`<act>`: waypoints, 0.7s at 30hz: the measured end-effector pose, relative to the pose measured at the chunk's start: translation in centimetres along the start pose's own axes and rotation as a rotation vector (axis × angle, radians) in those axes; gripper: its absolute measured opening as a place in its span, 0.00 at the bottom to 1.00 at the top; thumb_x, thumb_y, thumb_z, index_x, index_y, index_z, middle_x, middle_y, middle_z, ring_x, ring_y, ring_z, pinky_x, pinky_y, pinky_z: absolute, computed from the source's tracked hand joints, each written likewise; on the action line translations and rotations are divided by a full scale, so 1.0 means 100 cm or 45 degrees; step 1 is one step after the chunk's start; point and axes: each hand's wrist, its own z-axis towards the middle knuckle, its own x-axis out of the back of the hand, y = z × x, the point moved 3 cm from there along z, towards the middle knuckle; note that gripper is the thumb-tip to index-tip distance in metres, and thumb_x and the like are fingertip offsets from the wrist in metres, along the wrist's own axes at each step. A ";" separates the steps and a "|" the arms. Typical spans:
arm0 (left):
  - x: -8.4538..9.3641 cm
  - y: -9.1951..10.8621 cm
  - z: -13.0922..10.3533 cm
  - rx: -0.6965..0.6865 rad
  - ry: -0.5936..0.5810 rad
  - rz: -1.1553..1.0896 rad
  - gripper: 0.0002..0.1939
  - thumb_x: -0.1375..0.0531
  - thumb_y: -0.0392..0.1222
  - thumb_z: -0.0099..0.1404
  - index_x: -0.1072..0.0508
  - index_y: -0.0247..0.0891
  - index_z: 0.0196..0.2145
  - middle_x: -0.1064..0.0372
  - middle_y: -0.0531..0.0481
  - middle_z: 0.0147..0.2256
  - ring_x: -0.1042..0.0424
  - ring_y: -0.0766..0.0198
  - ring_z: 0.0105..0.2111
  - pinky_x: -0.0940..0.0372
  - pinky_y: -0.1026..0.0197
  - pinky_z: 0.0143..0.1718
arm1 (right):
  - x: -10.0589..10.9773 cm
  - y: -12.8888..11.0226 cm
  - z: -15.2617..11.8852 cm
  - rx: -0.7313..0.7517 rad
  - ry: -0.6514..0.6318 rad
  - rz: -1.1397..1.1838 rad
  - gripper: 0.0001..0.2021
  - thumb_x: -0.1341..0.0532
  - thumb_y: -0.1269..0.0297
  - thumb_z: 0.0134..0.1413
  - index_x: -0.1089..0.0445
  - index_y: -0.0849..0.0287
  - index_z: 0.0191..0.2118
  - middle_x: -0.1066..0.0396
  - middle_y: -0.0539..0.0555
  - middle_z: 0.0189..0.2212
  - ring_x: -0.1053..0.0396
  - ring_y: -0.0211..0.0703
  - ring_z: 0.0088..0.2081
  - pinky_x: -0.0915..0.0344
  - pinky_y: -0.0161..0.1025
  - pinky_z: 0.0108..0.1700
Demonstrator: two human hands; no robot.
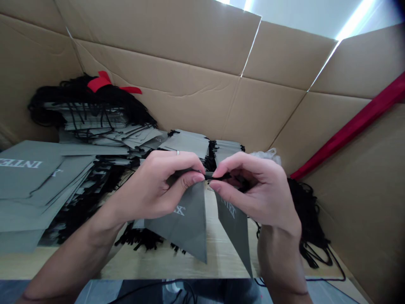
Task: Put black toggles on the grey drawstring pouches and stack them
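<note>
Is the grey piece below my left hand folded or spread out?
Spread out, as far as shows: the grey piece below your left hand looks flat and uncreased. The hand hides part of it.

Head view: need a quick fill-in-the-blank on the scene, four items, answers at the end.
1. One finger of the left hand wears a ____.
2. The lettering on the gray pouch below that hand is ____.
3. The bright strip atop the black cords is ____.
4. The brown walls around the table are made of ____.

Missing words: ring; white; red; cardboard.
</note>
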 end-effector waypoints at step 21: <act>-0.011 0.003 -0.004 0.019 0.145 -0.108 0.04 0.33 0.36 0.75 0.21 0.40 0.47 0.19 0.52 0.39 0.22 0.67 0.36 0.28 0.64 0.38 | 0.008 -0.006 -0.003 0.031 0.150 -0.150 0.07 0.25 0.69 0.63 0.19 0.51 0.43 0.18 0.49 0.37 0.28 0.38 0.29 0.33 0.38 0.29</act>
